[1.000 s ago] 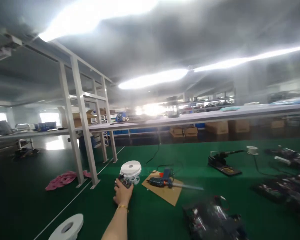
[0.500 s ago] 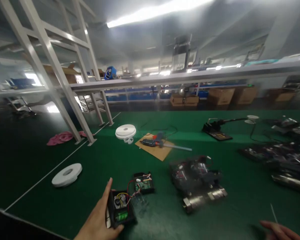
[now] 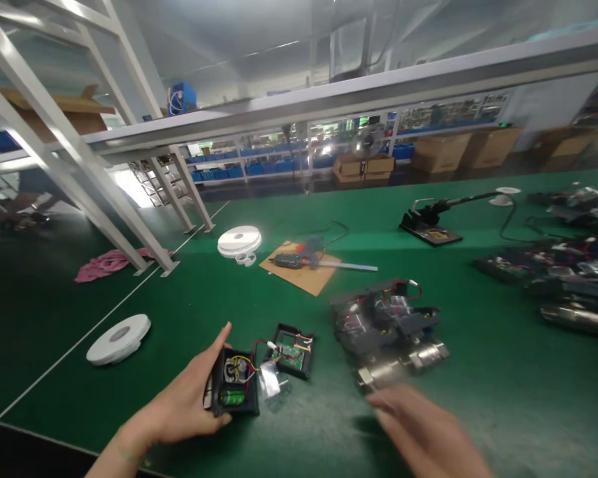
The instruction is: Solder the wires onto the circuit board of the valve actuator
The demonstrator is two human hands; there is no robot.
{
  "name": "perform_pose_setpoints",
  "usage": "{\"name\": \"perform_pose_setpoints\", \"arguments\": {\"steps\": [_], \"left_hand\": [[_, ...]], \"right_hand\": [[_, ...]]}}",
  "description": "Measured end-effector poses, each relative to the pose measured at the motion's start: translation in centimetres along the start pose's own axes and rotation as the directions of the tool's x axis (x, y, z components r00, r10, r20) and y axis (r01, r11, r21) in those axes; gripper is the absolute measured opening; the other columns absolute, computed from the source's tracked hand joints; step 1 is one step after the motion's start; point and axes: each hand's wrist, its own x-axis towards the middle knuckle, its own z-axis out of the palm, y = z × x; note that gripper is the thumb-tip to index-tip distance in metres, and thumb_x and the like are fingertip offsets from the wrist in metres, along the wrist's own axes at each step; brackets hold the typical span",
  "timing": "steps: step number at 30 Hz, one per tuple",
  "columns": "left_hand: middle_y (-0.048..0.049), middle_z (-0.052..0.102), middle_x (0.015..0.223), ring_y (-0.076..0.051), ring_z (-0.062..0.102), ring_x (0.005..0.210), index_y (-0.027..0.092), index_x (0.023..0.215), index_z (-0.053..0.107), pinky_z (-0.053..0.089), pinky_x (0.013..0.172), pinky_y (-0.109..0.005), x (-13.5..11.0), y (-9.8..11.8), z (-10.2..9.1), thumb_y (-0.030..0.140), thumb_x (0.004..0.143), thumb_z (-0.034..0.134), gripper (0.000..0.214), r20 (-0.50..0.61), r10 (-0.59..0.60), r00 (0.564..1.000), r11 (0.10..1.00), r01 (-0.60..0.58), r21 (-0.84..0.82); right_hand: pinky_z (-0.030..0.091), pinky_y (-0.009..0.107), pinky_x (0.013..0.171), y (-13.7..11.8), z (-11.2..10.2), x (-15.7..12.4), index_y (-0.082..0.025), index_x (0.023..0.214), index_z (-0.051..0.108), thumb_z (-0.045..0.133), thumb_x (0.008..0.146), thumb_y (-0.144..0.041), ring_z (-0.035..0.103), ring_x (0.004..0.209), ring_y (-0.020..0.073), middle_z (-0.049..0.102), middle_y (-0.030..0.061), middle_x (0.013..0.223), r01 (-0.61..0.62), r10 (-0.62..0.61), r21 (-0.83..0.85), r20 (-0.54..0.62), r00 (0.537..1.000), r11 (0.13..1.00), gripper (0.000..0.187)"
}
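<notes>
My left hand [image 3: 192, 388] grips a small open black plastic case [image 3: 249, 392] by its left side, thumb low and fingers behind. Inside it sit a green cylindrical cell [image 3: 232, 398] and a round part with coloured wires. Those wires run to a second black housing [image 3: 306, 362] holding a green circuit board [image 3: 292, 356]. Between the two lies a clear plastic bag [image 3: 273, 383]. Over the bench at lower right is my right hand [image 3: 418, 425], smeared by motion, so whether it holds anything cannot be made out. Just beyond it lies a group of black housings [image 3: 379, 318] with metal cylinders [image 3: 383, 375].
A glue gun [image 3: 294, 260] rests on a brown cardboard sheet [image 3: 311, 282]. White tape rolls [image 3: 119, 340] lie at left. A soldering iron stand [image 3: 431, 229] is at the back right, with more black assemblies [image 3: 563, 272] at far right. A white metal frame [image 3: 94, 179] rises at left.
My right hand has moved left from the lower right corner toward the metal cylinders. The thin pale stick seen by it no longer shows. My left hand keeps its hold; the camera view has tilted down.
</notes>
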Motion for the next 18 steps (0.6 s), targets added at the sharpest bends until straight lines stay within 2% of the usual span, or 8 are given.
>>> {"name": "perform_pose_setpoints", "arguments": {"steps": [2, 3, 6, 8, 10, 12, 15, 18], "left_hand": [[-0.0095, 0.049, 0.148, -0.029, 0.051, 0.133, 0.024, 0.158, 0.001, 0.035, 0.117, -0.043, 0.4, 0.3, -0.8, 0.030, 0.063, 0.076, 0.121, 0.064, 0.003, 0.998, 1.000, -0.003, 0.001], [-0.0103, 0.046, 0.150, -0.029, 0.050, 0.135, 0.024, 0.158, 0.000, 0.033, 0.118, -0.045, 0.7, 0.4, -1.2, 0.029, 0.064, 0.074, 0.120, 0.092, -0.002, 0.996, 1.000, 0.002, -0.008], [-0.0111, 0.043, 0.152, -0.029, 0.048, 0.137, 0.023, 0.158, -0.003, 0.032, 0.119, -0.046, 1.3, 0.3, -2.1, 0.026, 0.066, 0.070, 0.118, 0.125, -0.010, 0.992, 0.999, 0.016, -0.043], [-0.0105, 0.042, 0.152, -0.028, 0.047, 0.138, 0.024, 0.158, -0.002, 0.031, 0.119, -0.046, 1.6, -0.2, -2.4, 0.026, 0.066, 0.071, 0.117, 0.113, -0.005, 0.994, 0.999, 0.011, -0.053], [-0.0103, 0.040, 0.154, -0.028, 0.045, 0.139, 0.024, 0.158, 0.001, 0.030, 0.119, -0.045, 1.9, -0.9, -2.5, 0.028, 0.066, 0.073, 0.117, 0.083, 0.008, 0.997, 0.999, -0.003, -0.052], [-0.0105, 0.035, 0.158, -0.027, 0.041, 0.142, 0.023, 0.158, 0.003, 0.029, 0.119, -0.045, 2.2, -1.5, -2.5, 0.033, 0.069, 0.074, 0.115, 0.052, 0.021, 0.998, 0.998, -0.018, -0.055], [-0.0110, 0.026, 0.162, -0.027, 0.033, 0.147, 0.019, 0.158, 0.003, 0.024, 0.121, -0.046, 3.0, -1.9, -2.2, 0.043, 0.074, 0.072, 0.112, 0.011, 0.040, 0.999, 0.997, -0.039, -0.065], [-0.0113, 0.022, 0.164, -0.028, 0.027, 0.149, 0.017, 0.158, 0.008, 0.020, 0.123, -0.047, 3.9, -1.9, -2.0, 0.051, 0.075, 0.072, 0.111, -0.034, 0.058, 0.998, 0.997, -0.059, -0.052]], "right_hand": [[0.059, 0.034, 0.085, -3.1, 2.9, 3.0, -0.027, 0.111, 0.072, 0.048, 0.096, -0.027, 0.070, 0.096, 0.0238, 0.073, 0.0076, 0.108, 0.132, -0.125, -0.039, 0.151, 0.981, 0.990, 0.028], [0.057, 0.038, 0.091, -3.9, 4.3, 4.4, -0.025, 0.121, 0.068, 0.045, 0.095, -0.021, 0.069, 0.105, 0.0249, 0.068, 0.0092, 0.124, 0.147, -0.119, -0.106, 0.234, 0.965, 0.983, 0.035], [0.054, 0.049, 0.096, -4.5, 7.2, 7.1, -0.018, 0.139, 0.056, 0.046, 0.089, -0.011, 0.066, 0.114, 0.0323, 0.048, 0.0134, 0.150, 0.088, 0.042, -0.374, 0.326, 0.944, 0.923, 0.051], [0.055, 0.051, 0.093, -4.3, 8.2, 7.5, -0.015, 0.142, 0.052, 0.047, 0.089, -0.011, 0.067, 0.109, 0.0344, 0.047, 0.0152, 0.151, 0.055, 0.110, -0.454, 0.331, 0.937, 0.889, 0.053], [0.055, 0.050, 0.092, -4.3, 8.4, 7.0, -0.017, 0.139, 0.054, 0.046, 0.091, -0.013, 0.068, 0.106, 0.0329, 0.057, 0.0141, 0.141, 0.039, 0.112, -0.401, 0.345, 0.932, 0.915, 0.049], [0.053, 0.047, 0.094, -4.4, 8.4, 5.7, -0.019, 0.134, 0.058, 0.047, 0.091, -0.014, 0.066, 0.110, 0.0307, 0.065, 0.0114, 0.130, 0.011, 0.096, -0.269, 0.383, 0.919, 0.963, 0.045], [0.049, 0.044, 0.098, -4.6, 9.0, 3.8, -0.019, 0.129, 0.063, 0.053, 0.086, -0.020, 0.064, 0.114, 0.0304, 0.068, 0.0098, 0.127, -0.071, 0.098, -0.077, 0.450, 0.888, 0.994, 0.044], [0.051, 0.040, 0.085, -4.5, 10.3, 2.6, -0.020, 0.128, 0.066, 0.058, 0.083, -0.028, 0.069, 0.093, 0.0294, 0.074, 0.0095, 0.109, -0.211, 0.172, 0.026, 0.490, 0.855, 0.977, 0.046]]}}
